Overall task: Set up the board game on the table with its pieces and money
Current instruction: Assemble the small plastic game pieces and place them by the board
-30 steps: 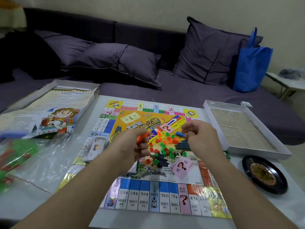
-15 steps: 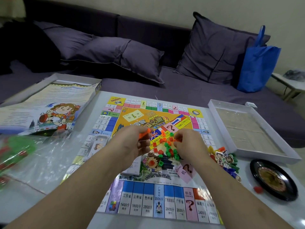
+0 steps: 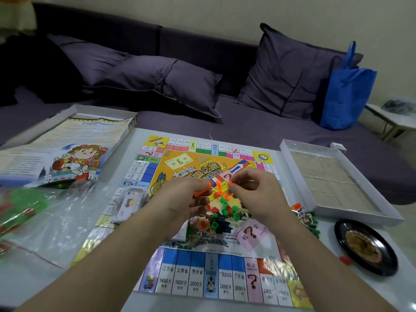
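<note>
The game board [image 3: 209, 262] is laid flat on the white table [image 3: 126, 152]. Above its middle, an orange piece [image 3: 202, 191] is gripped by the curled fingers [image 3: 203, 200] of the left hand [image 3: 180, 206]. A smaller orange piece [image 3: 229, 183] is pinched by the fingers [image 3: 236, 188] of the right hand [image 3: 256, 197]. Between and just below both sets of fingers, a loose heap of green and orange pieces [image 3: 225, 207] is spread on the board. Left of the left fingers a stack of paper money [image 3: 128, 204] is seen on the board. Right of the right fingers lie an open box tray [image 3: 337, 212] and a black spinner wheel [image 3: 365, 246].
</note>
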Demonstrator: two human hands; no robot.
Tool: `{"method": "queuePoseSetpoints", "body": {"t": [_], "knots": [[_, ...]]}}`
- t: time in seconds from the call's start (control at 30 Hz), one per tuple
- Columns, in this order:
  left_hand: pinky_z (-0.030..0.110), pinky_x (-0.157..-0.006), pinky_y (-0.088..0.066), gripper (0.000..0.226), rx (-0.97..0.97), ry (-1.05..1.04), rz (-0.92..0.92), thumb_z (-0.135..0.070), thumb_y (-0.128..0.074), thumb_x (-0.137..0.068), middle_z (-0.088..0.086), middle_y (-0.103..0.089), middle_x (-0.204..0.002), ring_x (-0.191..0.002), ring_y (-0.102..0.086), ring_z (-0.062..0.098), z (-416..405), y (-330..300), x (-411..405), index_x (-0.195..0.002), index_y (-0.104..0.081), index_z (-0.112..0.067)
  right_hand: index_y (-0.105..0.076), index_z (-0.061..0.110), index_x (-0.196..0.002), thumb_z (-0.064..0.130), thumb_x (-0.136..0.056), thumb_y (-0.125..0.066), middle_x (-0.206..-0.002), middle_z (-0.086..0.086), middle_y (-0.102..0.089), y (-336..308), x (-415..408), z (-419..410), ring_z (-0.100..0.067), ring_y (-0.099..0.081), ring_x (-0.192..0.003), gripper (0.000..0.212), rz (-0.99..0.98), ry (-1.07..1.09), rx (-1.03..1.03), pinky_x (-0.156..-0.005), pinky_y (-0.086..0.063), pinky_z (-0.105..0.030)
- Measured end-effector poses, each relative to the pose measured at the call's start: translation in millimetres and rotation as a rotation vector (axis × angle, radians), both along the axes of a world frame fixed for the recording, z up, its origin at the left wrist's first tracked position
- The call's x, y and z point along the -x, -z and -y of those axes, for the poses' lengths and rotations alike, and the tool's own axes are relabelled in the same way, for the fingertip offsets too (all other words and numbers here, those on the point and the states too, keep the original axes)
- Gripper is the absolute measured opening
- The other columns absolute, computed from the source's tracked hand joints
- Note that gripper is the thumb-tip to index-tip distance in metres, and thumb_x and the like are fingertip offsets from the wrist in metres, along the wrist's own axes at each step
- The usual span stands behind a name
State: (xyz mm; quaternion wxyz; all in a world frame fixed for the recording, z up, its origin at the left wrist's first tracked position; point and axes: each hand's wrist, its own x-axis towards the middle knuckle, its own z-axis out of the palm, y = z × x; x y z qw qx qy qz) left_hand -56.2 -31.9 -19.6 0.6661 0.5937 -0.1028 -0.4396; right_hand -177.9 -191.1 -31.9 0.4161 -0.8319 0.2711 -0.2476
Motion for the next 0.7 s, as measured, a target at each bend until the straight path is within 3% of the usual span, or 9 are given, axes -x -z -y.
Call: {"method": "queuePoseSetpoints", "body": {"t": [0.17, 0.5, 0.7], "knots": [[0.031, -0.068, -0.059, 0.015, 0.100, 0.066, 0.035, -0.004, -0.065, -0.099, 0.014, -0.073, -0.086, -0.075, -0.067, 0.021, -2, -1, 9, -0.109, -0.074, 0.002, -0.075, 0.024, -0.095, 0.011, -0.091, -0.079, -0.090, 0.011, -0.074, -17, 6, -26, -0.008, -0.073, -0.090, 0.014, 0.125, -0.107, 0.058, -0.080, -0.063, -0.028], [0.027, -0.066, -0.060, 0.014, 0.147, 0.074, 0.082, -0.002, -0.064, -0.098, 0.015, -0.073, -0.080, -0.072, -0.069, 0.020, -8, 0, 10, -0.104, -0.075, 0.005, -0.077, 0.021, -0.087, 0.006, -0.084, -0.085, -0.086, 0.007, -0.076, -28, 12, -29, -0.015, -0.074, -0.086, 0.017, 0.137, -0.130, -0.021, -0.078, -0.065, -0.038], [0.030, -0.073, -0.063, 0.010, 0.175, 0.002, 0.175, -0.003, -0.070, -0.093, 0.021, -0.077, -0.090, -0.079, -0.074, 0.025, -7, 1, 12, -0.099, -0.079, -0.002, -0.079, 0.022, -0.087, 0.008, -0.085, -0.085, -0.085, 0.007, -0.076, -28, 11, -30, -0.014, -0.073, -0.083, 0.015, 0.158, -0.103, -0.017, -0.075, -0.064, -0.039]]}}
